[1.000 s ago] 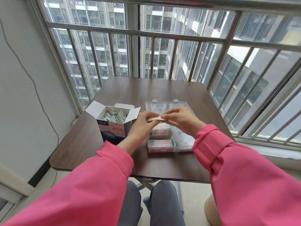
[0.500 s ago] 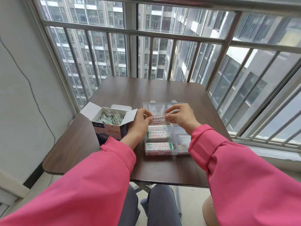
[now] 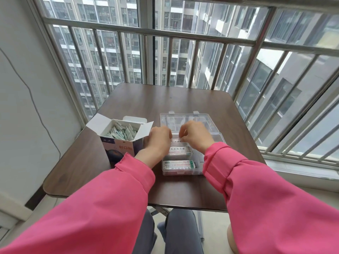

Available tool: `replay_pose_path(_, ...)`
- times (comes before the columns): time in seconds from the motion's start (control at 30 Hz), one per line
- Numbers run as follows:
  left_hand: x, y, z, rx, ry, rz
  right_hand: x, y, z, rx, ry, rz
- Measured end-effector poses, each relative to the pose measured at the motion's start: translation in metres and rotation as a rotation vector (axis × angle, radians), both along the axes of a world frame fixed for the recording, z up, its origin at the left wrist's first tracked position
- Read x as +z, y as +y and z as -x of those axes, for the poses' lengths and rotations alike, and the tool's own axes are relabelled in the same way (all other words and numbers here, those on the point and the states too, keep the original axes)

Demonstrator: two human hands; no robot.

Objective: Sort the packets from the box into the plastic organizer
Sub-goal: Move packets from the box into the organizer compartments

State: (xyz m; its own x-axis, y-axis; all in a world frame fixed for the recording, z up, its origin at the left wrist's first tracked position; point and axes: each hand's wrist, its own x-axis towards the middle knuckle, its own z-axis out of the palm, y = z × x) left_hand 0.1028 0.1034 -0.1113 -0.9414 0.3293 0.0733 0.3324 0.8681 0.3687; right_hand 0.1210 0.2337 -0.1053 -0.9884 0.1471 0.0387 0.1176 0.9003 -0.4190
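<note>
**Pinched at both ends, lowered flat into the third slot**

Held by left hand [image 3: 160, 139] and right hand [image 3: 194, 135], one end each: packet [image 3: 175, 140], level to drop into the plastic organizer [image 3: 218, 139] beyond two filled compartments. Beside it, box [image 3: 123, 139], open and well stocked.

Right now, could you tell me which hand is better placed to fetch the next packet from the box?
Left, probably: the left hand is right beside the open box, while the right hand is farther away.
</note>
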Motion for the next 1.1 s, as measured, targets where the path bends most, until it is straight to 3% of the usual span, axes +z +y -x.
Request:
replay_pose_path(0.4,-0.004,-0.004,-0.005,-0.089,0.149,0.164,0.006,-0.001,-0.011,0.003,-0.029,-0.07)
replay_pose_path(0.53,-0.003,-0.003,-0.007,-0.101,0.148,0.203,0.008,0.0,-0.015,0.043,-0.089,-0.02)
replay_pose_path(0.7,0.009,-0.001,-0.026,-0.136,0.217,0.233,0.02,0.0,-0.028,-0.02,0.0,0.144)
replay_pose_path(0.8,0.016,-0.002,-0.042,-0.172,0.241,0.142,0.025,-0.004,-0.042,-0.055,0.091,0.24)
replay_pose_path(0.9,0.024,-0.011,-0.057,-0.204,0.288,-0.12,0.03,-0.012,-0.057,-0.036,0.144,0.253)
replay_pose_path(1.03,0.038,-0.04,-0.064,-0.173,0.661,-0.334,0.045,-0.032,-0.068,0.008,0.201,0.224)
replay_pose_path(1.1,0.041,-0.063,-0.058,-0.084,0.704,-0.321,0.053,-0.047,-0.067,0.059,0.258,0.208)
